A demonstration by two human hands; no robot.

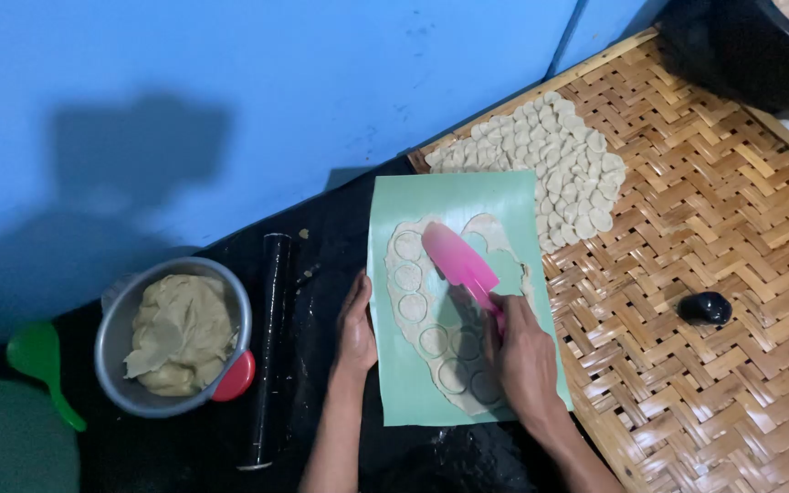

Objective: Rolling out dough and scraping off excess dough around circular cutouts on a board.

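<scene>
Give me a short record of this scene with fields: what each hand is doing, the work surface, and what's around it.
left hand: pressed flat on the edge of the pale green mat
right hand: holds the pink plastic scraper over the dough
rolled dough sheet: on the mat, marked with cut circles
cut dough rounds: heaped on the woven bamboo tray
metal bowl: holds dough lump, left of the black rolling pin

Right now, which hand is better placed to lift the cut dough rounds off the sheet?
Probably the right hand: it holds the pink scraper over the rolled dough. The left hand rests flat at the green sheet's edge, steadying it.
</scene>
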